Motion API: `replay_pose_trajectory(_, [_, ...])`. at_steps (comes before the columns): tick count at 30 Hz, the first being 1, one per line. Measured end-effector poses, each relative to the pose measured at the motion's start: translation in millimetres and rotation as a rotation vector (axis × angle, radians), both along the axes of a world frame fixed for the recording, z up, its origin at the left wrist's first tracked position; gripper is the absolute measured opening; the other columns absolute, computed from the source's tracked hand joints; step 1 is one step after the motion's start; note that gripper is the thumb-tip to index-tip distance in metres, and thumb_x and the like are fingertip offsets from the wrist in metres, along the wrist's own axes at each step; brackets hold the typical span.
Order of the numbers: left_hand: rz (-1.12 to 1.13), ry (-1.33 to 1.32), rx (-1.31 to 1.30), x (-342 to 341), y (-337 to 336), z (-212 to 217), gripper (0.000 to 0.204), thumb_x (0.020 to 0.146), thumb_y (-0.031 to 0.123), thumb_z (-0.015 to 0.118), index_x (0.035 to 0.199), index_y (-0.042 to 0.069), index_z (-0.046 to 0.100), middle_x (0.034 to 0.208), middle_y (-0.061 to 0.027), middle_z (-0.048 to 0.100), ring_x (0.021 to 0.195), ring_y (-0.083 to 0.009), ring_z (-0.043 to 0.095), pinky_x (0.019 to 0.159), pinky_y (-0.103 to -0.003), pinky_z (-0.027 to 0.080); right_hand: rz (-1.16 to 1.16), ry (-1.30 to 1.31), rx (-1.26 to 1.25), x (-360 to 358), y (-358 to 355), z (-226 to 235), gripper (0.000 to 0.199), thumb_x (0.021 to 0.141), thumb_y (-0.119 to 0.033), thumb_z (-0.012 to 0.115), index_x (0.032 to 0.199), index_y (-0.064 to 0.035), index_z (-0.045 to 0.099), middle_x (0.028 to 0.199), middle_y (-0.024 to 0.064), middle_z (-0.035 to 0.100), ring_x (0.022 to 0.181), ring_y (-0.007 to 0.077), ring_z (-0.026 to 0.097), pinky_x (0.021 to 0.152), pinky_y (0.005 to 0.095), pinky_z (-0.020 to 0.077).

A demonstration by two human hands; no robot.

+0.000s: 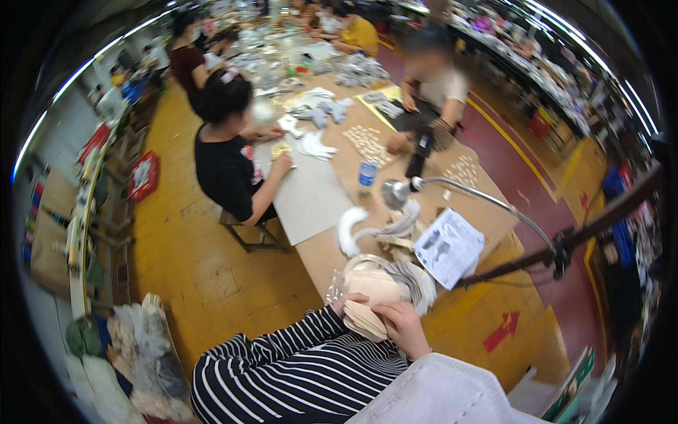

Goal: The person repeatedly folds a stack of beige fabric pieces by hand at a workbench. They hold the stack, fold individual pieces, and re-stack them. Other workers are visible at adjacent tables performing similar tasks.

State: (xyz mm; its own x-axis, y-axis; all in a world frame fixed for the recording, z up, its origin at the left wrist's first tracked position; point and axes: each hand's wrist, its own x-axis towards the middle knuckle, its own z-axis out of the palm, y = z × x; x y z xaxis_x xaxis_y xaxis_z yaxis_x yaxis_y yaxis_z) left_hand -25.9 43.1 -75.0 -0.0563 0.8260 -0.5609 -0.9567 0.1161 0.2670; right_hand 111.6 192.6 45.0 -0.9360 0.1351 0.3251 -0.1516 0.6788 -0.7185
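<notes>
A small fanned stack of thin, pale cream cut pieces (363,322) is held close to my body, just off the near end of the table. My left hand (349,304) is closed on the stack's upper left side, its fingers partly hidden by the pieces. On the right, my right hand (404,326) pinches the stack's edge with thumb and fingers. Right behind my hands, a larger pile of similar cream pieces (383,285) lies on the table. Grey-white layered strips (418,286) sit against that pile's right side.
White curved pieces (347,232) lie farther up the brown table (318,258). A printed sheet (452,244) rests at its right edge, near a lamp (395,192) on a bendable arm. Beyond stands a blue-labelled bottle (367,174). Co-workers sit along both sides; a stool (251,237) is at left.
</notes>
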Motion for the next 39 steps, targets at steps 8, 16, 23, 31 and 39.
replay_pose_trajectory(8, [-0.011, -0.033, 0.102, -4, 0, 0, 0.050, 0.091, 0.023, 0.057, 0.131, -0.007, 0.049, 0.117, -0.0245, 0.064, 0.102, -0.0344, 0.067, 0.095, -0.043, 0.054, -0.022, 0.009, -0.020, 6, 0, -5, 0.020, 0.084, -0.008, 0.064, 0.103, -0.0076, 0.070, 0.100, 0.0071, 0.069, 0.093, 0.0265, 0.063, 0.082, 0.0374, 0.0468])
replay_pose_trajectory(16, [-0.005, -0.035, 0.094, -5, -3, -2, 0.050, 0.091, 0.021, 0.058, 0.132, -0.007, 0.047, 0.118, -0.0252, 0.062, 0.102, -0.0350, 0.066, 0.094, -0.044, 0.055, -0.027, 0.016, -0.023, 6, -2, -11, 0.020, 0.083, -0.007, 0.065, 0.103, -0.0072, 0.070, 0.099, 0.0070, 0.069, 0.093, 0.0269, 0.063, 0.084, 0.0377, 0.0467])
replay_pose_trajectory(23, [0.043, -0.014, 0.117, 0, 0, -11, 0.050, 0.091, 0.021, 0.059, 0.130, -0.007, 0.048, 0.115, -0.0241, 0.063, 0.099, -0.0338, 0.067, 0.092, -0.044, 0.056, -0.009, -0.011, -0.002, 7, -1, -14, 0.021, 0.085, -0.008, 0.066, 0.105, -0.0067, 0.070, 0.103, 0.0069, 0.070, 0.096, 0.0280, 0.064, 0.083, 0.0384, 0.0485])
replay_pose_trajectory(31, [0.032, -0.026, 0.109, -1, 0, -7, 0.051, 0.091, 0.021, 0.059, 0.132, -0.007, 0.046, 0.118, -0.0246, 0.062, 0.101, -0.0341, 0.066, 0.093, -0.044, 0.055, -0.011, -0.031, -0.006, 7, -2, -8, 0.021, 0.085, -0.008, 0.065, 0.105, -0.0066, 0.070, 0.104, 0.0074, 0.070, 0.096, 0.0279, 0.064, 0.084, 0.0383, 0.0485])
replay_pose_trajectory(39, [0.040, -0.051, 0.123, 2, 3, -19, 0.052, 0.092, 0.021, 0.056, 0.134, -0.008, 0.044, 0.120, -0.0256, 0.061, 0.104, -0.0349, 0.066, 0.095, -0.044, 0.054, -0.014, -0.021, 0.008, 7, -2, -10, 0.021, 0.085, -0.007, 0.065, 0.105, -0.0066, 0.069, 0.103, 0.0078, 0.069, 0.096, 0.0277, 0.064, 0.083, 0.0384, 0.0485])
